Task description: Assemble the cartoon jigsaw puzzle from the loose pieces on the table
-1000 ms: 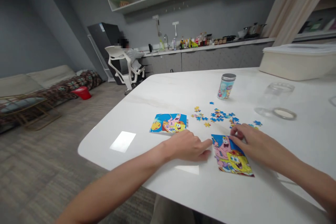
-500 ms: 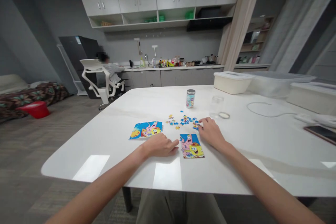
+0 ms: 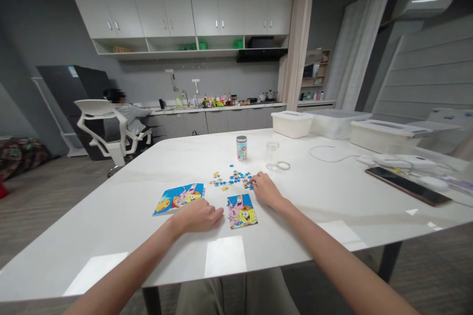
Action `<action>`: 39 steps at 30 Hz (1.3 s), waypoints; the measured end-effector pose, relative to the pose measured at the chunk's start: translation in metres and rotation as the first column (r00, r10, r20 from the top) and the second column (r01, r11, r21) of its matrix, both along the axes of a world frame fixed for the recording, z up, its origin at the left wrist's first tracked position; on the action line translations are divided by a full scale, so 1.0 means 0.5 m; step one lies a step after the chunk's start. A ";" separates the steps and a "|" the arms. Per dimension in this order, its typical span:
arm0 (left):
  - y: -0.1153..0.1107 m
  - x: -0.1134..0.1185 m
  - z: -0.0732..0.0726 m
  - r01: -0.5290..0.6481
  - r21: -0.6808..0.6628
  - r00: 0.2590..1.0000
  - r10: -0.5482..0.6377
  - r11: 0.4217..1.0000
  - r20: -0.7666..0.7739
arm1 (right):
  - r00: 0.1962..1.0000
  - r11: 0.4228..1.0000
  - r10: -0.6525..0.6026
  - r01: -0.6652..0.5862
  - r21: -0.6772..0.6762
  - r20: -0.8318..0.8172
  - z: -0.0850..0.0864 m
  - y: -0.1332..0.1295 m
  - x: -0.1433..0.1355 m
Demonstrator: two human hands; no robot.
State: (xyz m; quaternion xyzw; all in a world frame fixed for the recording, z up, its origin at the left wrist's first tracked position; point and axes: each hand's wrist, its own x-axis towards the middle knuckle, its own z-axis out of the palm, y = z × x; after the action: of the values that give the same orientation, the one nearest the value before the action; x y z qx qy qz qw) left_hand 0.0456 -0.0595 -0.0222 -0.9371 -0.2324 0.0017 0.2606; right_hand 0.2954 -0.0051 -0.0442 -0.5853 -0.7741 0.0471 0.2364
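Observation:
My left hand (image 3: 201, 214) rests on the table with its fingers curled and nothing visible in them. It lies between the folded picture sheet (image 3: 176, 198) and a rectangular cartoon picture (image 3: 242, 211), whose seams are too small to make out. At the right edge of the loose jigsaw pieces (image 3: 238, 177), my right hand (image 3: 267, 190) has its fingertips pinched on a puzzle piece, mostly hidden by the fingers. Behind the pieces stands a printed can (image 3: 241, 149) with a silver lid. To its right are a clear jar (image 3: 272, 154) and a round lid (image 3: 284, 165).
Several lidded storage boxes (image 3: 291, 126) line the table's back right. A white cable (image 3: 325, 159) runs to a phone (image 3: 406, 185) and other small items at the right. Across the room, a person (image 3: 127, 113) sits on a white chair (image 3: 99, 120) by the counter.
The view has swung right and tilted up, so everything appears farther left. Both hands stay in nearly the same places on the table, the right still at the pieces.

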 end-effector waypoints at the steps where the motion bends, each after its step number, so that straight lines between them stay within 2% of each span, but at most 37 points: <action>1: 0.003 0.003 0.002 -0.008 -0.009 1.000 0.008 1.000 0.001 | 1.000 1.000 0.006 -0.006 -0.001 -0.007 0.000 -0.001 -0.002; 5: 0.026 0.019 0.017 -0.064 -0.061 0.998 0.063 0.996 -0.012 | 0.999 1.000 0.023 -0.023 -0.005 -0.030 0.003 -0.005 -0.009; 10: 0.083 0.039 0.035 -0.152 -0.100 0.988 0.150 0.983 -0.023 | 0.996 0.999 0.049 -0.049 -0.003 -0.077 0.001 -0.005 -0.007; 16: 0.131 0.035 0.025 -0.349 -0.132 0.931 0.360 0.928 0.068 | 0.983 0.995 0.100 -0.100 0.006 -0.157 -0.006 0.010 0.004; 21: 0.118 0.027 0.013 -0.428 -0.216 0.872 0.464 0.878 0.156 | 0.959 0.986 0.160 -0.166 -0.007 -0.235 -0.007 0.020 0.006; 28: 0.098 0.039 0.014 -0.385 -0.327 0.873 0.456 0.863 0.175 | 0.874 0.959 0.243 -0.281 -0.030 -0.421 -0.005 0.016 -0.002; 39: 0.091 0.048 0.013 -0.375 -0.382 0.861 0.470 0.845 0.195 | 0.841 0.945 0.294 -0.327 0.007 -0.454 -0.006 0.013 0.002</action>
State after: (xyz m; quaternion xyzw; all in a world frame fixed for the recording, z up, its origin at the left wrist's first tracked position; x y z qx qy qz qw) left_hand 0.0697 -0.0141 -0.0158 -0.8823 -0.4660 -0.0342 0.0568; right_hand 0.2966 0.0013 -0.0471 -0.4334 -0.7807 0.2462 0.3770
